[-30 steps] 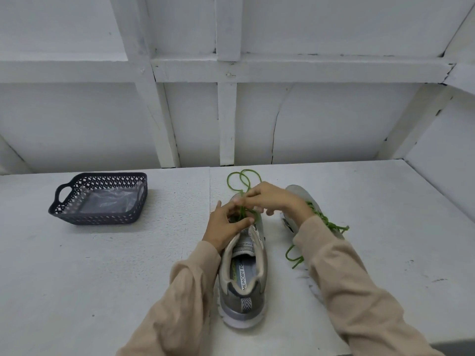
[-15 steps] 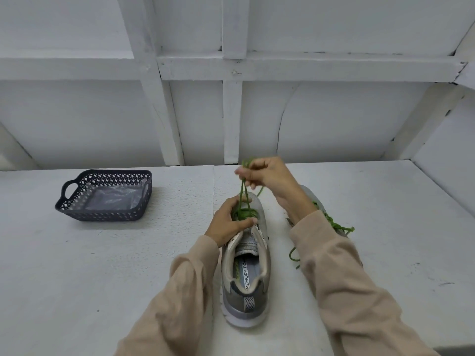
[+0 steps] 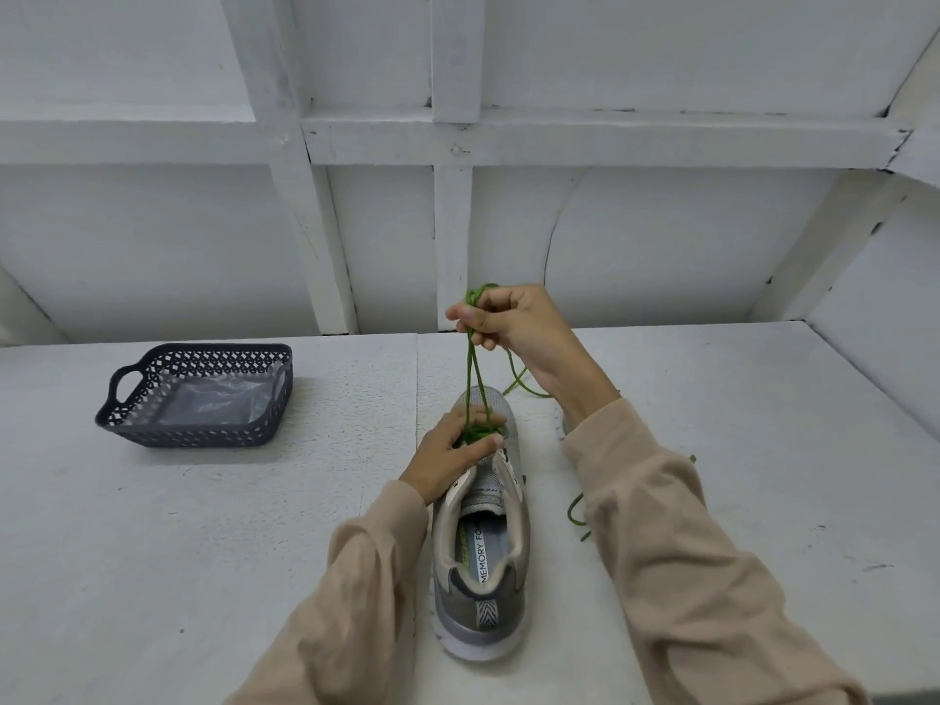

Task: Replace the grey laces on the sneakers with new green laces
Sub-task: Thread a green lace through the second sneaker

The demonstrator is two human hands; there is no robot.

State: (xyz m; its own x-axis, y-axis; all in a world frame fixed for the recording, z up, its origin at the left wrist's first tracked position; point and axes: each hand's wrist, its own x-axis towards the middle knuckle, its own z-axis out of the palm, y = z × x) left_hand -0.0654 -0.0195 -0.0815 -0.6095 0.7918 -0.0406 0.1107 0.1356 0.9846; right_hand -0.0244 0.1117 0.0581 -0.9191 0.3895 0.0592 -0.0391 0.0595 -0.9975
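A grey sneaker (image 3: 483, 577) stands on the white table, heel toward me and toe pointing away. A green lace (image 3: 474, 368) runs up from its front eyelets in two taut strands. My right hand (image 3: 508, 323) pinches those strands well above the toe, with a loop of lace sticking out over the fingers. My left hand (image 3: 450, 457) grips the sneaker's upper at the eyelets, thumb across the laced part. The second sneaker is almost wholly hidden behind my right forearm; only bits of its green lace (image 3: 577, 511) show beside the sleeve.
A dark perforated plastic basket (image 3: 198, 429) with a clear plastic sheet inside sits at the left of the table (image 3: 152, 552). White panelled walls with wooden battens close off the back and the right side.
My right hand has risen away from the shoe, drawing the green lace up taut. My left hand has stayed on the eyelets. The view has shifted slightly.
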